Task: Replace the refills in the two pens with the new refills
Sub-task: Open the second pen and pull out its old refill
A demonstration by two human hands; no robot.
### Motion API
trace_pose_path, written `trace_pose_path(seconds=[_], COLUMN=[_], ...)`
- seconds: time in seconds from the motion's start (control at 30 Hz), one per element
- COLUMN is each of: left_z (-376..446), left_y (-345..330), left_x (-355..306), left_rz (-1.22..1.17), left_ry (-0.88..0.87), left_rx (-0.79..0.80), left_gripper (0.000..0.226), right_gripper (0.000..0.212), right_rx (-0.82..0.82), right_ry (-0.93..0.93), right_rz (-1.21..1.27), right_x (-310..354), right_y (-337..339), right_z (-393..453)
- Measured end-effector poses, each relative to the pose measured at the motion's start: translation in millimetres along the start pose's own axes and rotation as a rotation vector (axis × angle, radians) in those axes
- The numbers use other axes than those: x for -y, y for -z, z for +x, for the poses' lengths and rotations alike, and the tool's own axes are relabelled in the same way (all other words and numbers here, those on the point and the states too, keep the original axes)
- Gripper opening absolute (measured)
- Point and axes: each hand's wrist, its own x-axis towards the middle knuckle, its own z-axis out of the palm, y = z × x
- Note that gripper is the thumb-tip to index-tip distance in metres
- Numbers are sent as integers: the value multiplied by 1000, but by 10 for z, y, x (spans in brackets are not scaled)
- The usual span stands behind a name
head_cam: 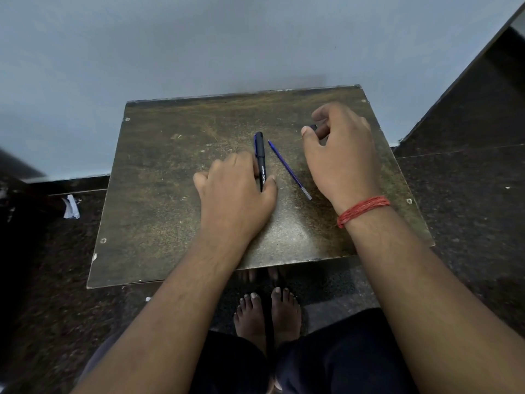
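Note:
A black pen (259, 153) with a blue clip lies upright in the middle of the worn brown table (159, 194). My left hand (235, 194) rests over the pen's lower half, thumb and fingers pinching it against the tabletop. Just right of it lies a loose blue refill (288, 169), slanting from upper left to lower right, touched by nothing. My right hand (341, 152) hovers at the table's right side, fingers curled around a small dark object (313, 127) of which only the tip shows. A red thread band circles that wrist.
The small table stands against a pale blue wall (199, 38). Dark speckled floor (468, 209) surrounds it, with a dark ledge at the upper right. A scrap of white paper (71, 207) lies on the floor to the left. My bare feet (267, 314) are below the table's front edge.

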Motion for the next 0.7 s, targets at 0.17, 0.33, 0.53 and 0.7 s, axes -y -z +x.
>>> trace_pose_path(seconds=[0.17, 0.33, 0.53, 0.7], left_z=[5, 30, 26, -41], left_y=[6, 40, 107, 36], left_x=[4, 34, -21, -119], left_rz=[-3, -62, -314, -360], left_ry=[23, 73, 20, -143], left_rx=[16, -43, -171, -118], left_gripper=[19, 20, 16, 14], right_gripper=[16, 16, 13, 24], right_rx=[17, 27, 32, 104], right_ry=[12, 5, -39, -143], right_rz=[26, 43, 223, 602], right_x=[6, -9, -6, 63], right_y=[-14, -19, -11, -62], right_z=[-4, -2, -2, -30])
